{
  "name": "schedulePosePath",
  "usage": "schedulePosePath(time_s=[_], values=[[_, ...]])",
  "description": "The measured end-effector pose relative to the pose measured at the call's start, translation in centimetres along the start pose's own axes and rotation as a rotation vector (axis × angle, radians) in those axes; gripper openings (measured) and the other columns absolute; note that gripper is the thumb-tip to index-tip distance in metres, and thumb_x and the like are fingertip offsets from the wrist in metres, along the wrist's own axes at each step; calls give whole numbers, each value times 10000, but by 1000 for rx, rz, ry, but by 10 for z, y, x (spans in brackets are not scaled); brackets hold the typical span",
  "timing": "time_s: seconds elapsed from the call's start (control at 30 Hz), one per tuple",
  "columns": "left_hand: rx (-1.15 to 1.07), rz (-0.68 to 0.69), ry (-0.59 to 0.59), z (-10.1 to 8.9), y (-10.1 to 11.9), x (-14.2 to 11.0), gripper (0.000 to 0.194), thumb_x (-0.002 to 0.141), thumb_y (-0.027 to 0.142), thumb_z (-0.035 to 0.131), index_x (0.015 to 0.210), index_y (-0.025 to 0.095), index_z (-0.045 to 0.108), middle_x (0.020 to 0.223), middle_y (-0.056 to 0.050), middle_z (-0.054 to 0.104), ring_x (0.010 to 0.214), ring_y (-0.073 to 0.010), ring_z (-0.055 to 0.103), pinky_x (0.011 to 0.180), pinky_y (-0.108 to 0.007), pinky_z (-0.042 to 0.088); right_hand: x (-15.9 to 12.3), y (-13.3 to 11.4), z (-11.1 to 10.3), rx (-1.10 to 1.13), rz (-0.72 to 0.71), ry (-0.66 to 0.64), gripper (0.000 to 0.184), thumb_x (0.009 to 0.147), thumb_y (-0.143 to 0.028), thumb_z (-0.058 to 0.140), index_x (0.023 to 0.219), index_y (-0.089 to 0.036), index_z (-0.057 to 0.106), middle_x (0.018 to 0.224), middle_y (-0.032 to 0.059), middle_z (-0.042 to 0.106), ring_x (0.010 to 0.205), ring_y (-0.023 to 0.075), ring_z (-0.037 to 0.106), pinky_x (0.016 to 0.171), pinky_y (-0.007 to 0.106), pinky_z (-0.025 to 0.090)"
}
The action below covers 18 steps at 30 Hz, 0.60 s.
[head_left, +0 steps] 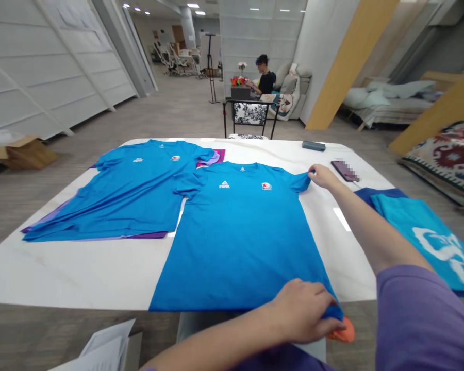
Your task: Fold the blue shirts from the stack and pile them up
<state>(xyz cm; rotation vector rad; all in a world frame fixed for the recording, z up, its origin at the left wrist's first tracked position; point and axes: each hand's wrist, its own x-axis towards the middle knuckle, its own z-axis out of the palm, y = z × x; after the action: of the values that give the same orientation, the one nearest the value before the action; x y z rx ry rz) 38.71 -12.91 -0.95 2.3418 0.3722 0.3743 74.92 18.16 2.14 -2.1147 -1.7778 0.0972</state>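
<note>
A blue T-shirt [239, 237] lies flat, front up, in the middle of the white table [81, 268]. My left hand [303, 309] is closed on its near right hem corner at the table's front edge. My right hand [322, 176] reaches far out and pinches the tip of the shirt's right sleeve. Both arms stretch along the shirt's right side.
A pile of blue and purple shirts [127, 190] lies spread at the left. Folded turquoise and blue cloth [429, 237] sits at the right edge. A phone [344, 170] and a dark case [313, 146] lie at the far right. A person [263, 77] sits far behind a chair [249, 116].
</note>
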Motion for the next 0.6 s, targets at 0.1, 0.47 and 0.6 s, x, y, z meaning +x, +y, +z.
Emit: schedulePosePath(time_s=[0.1, 0.47, 0.6], values=[[92, -78, 173, -36, -26, 16, 512, 1086, 715, 586, 1407, 333, 704, 1366, -139, 777, 1297, -302, 740, 1075, -538, 607, -25, 24, 4, -59, 35, 5, 398, 999, -315, 587, 1272, -101, 783, 1430, 303, 716, 1421, 477, 623, 1240, 687, 458], [527, -661, 396, -259, -320, 67, 603, 1162, 471, 443, 1681, 187, 558, 1812, -154, 445, 1714, -361, 343, 1397, -634, 254, 7, -14, 103, 8, -28, -170, 902, 1020, -872, 509, 1723, -307, 526, 1841, 117, 407, 1716, 455, 328, 1397, 764, 194], [535, -702, 310, -273, -383, 112, 694, 1144, 571, 415, 1758, 254, 482, 1866, -102, 353, 1765, -367, 227, 1417, -688, 115, 41, 21, 110, -79, -36, -177, 983, 996, -963, 399, 1801, -399, 383, 1899, 35, 270, 1757, 481, 194, 1356, 876, 37]])
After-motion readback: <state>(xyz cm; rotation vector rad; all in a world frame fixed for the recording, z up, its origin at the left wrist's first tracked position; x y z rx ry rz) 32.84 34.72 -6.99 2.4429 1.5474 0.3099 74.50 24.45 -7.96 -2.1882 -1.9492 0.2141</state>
